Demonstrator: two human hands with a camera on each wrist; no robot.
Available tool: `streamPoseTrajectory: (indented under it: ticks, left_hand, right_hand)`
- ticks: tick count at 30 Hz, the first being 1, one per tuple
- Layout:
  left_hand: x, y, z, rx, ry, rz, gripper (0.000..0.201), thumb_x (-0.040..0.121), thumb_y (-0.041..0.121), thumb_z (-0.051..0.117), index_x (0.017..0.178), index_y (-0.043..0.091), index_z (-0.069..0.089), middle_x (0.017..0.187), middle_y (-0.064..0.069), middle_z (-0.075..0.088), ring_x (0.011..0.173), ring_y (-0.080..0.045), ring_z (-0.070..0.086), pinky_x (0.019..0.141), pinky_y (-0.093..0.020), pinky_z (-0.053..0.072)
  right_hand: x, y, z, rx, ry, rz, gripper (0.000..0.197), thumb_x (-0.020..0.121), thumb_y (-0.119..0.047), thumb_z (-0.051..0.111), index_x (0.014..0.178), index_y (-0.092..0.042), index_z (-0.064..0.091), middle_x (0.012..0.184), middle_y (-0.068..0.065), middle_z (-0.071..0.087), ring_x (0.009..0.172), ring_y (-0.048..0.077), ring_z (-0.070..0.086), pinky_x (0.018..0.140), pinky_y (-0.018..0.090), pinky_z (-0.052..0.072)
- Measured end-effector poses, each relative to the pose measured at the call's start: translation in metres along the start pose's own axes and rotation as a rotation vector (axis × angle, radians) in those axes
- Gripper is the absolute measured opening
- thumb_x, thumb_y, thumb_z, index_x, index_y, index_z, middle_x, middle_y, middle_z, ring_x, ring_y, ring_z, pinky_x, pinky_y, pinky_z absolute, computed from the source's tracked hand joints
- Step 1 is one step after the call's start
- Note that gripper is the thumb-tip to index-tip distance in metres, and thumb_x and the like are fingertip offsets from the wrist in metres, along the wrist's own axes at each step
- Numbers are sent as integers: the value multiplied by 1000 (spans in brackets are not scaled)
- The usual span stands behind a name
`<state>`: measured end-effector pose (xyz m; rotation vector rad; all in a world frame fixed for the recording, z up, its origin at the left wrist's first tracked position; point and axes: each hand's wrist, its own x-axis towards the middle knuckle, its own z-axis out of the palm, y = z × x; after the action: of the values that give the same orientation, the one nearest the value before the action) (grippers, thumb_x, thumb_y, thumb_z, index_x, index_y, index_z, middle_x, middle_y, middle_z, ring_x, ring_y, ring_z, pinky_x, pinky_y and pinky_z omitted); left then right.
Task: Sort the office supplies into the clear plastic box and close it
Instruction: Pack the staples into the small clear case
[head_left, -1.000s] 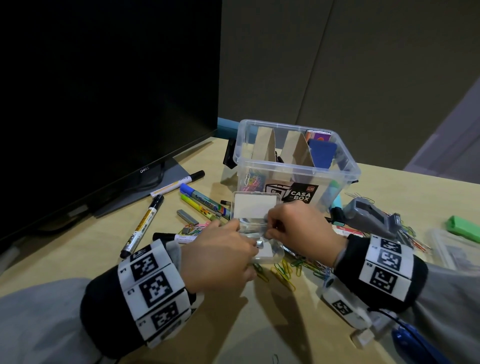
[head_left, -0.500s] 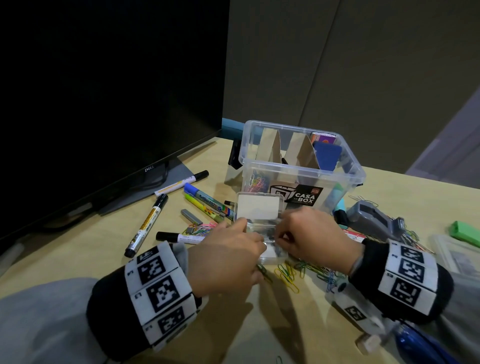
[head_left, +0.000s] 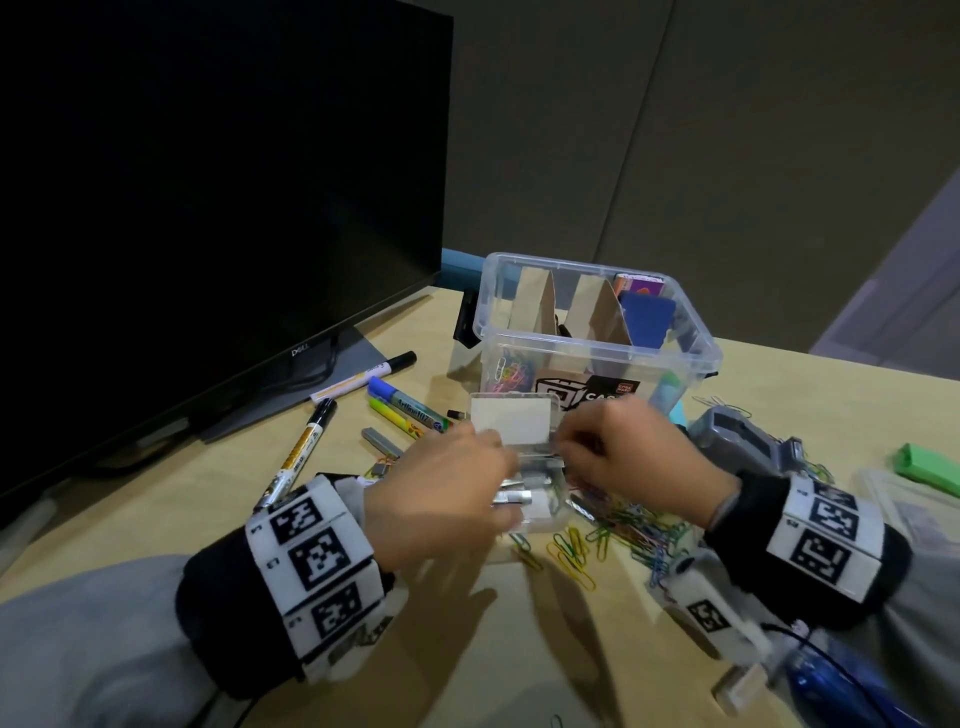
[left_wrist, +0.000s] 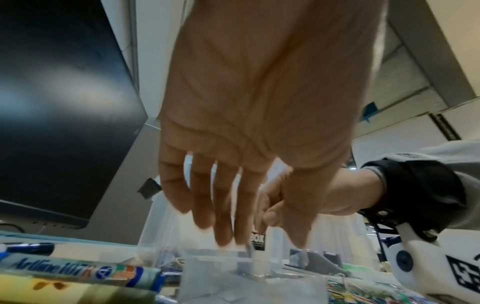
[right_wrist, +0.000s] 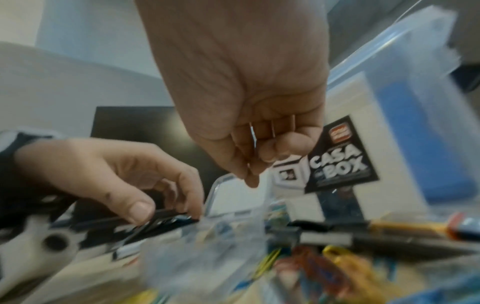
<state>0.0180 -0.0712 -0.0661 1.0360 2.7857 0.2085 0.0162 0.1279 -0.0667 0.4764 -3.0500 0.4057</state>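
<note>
Clear plastic box (head_left: 597, 332) just beyond both hands, lid off, partly filled. Left hand (head_left: 441, 499) steadies small transparent staple case (head_left: 540, 499); right hand (head_left: 628, 462) pinches something small. Markers (head_left: 405, 405), coloured paper clips (head_left: 623, 530) unsorted on table (head_left: 519, 649).

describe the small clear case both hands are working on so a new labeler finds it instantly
Start at the big clear plastic box with the black CASA BOX label, on the desk right of the monitor. Just in front of it, between the left hand and right hand, sits the small clear case. Its white-lined lid stands open and it holds silvery strips, probably staples, unlike the loose coloured paper clips beside it.
</note>
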Motion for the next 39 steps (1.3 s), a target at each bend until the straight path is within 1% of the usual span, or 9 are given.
streamPoseTrajectory:
  ticks: [4,8,12,17,19,23,27,31,39]
  left_hand:
    - [8,-16,-7,-124,241,-153,39,92,32,61,125,18,47,124,1,43,115,-16,36,89,-24,31]
    - [25,-34,-12,-238,182,-285,52,91,31,63,134,14,39,130,-5,45,119,-21,46,91,-30,40]
    - [41,-44,-10,-410,78,-332,42,88,29,68,124,17,51,110,1,57,93,-14,57,73,-27,48]
    - [50,-48,-10,-445,121,-313,8,89,14,63,96,10,64,74,4,51,63,-9,46,52,-23,33]
    - [50,-50,-13,-435,138,-331,5,89,12,62,93,10,65,73,2,52,63,-11,47,51,-24,33]
    - [49,-60,-17,-369,145,-370,6,89,13,63,93,10,66,88,-5,64,76,-18,56,57,-27,39]
    - [43,-68,-19,-372,133,-384,13,89,13,63,80,21,61,80,3,59,70,-10,54,54,-26,42]
    - [37,-70,-17,-399,129,-395,7,89,11,62,95,10,66,89,-5,65,78,-19,65,72,-39,58]
    - [32,-66,-10,-528,87,-375,14,91,16,63,100,22,53,85,5,60,65,-12,68,59,-27,57]
  right_hand:
    - [5,25,-16,-5,49,128,15,91,-14,59,92,-16,73,87,-3,72,72,14,61,71,29,51]
    - [6,35,-19,-81,-71,179,21,94,-13,56,105,-20,73,94,-9,68,74,7,56,65,14,42]
    - [7,37,-12,-120,-117,169,29,91,-9,57,112,-24,72,106,-4,71,88,12,63,82,24,53]
    - [9,30,-2,-167,-202,152,19,85,-18,66,101,-26,71,97,-8,68,91,14,63,79,31,55]
    - [11,26,1,-185,-210,124,14,84,-19,66,97,-24,70,95,-7,66,90,15,62,79,33,55]
    - [20,18,6,-202,-226,30,16,85,-24,66,100,-20,67,101,-3,63,92,17,60,78,34,54]
    - [28,10,12,-206,-215,-17,13,82,-26,68,92,-20,63,97,-2,63,89,19,59,76,37,54]
    - [31,6,13,-226,-224,4,11,83,-24,69,91,-19,63,94,-1,64,88,19,60,77,36,55]
    - [32,8,15,-205,-227,6,13,83,-18,69,93,-17,60,96,2,63,89,20,58,77,32,52]
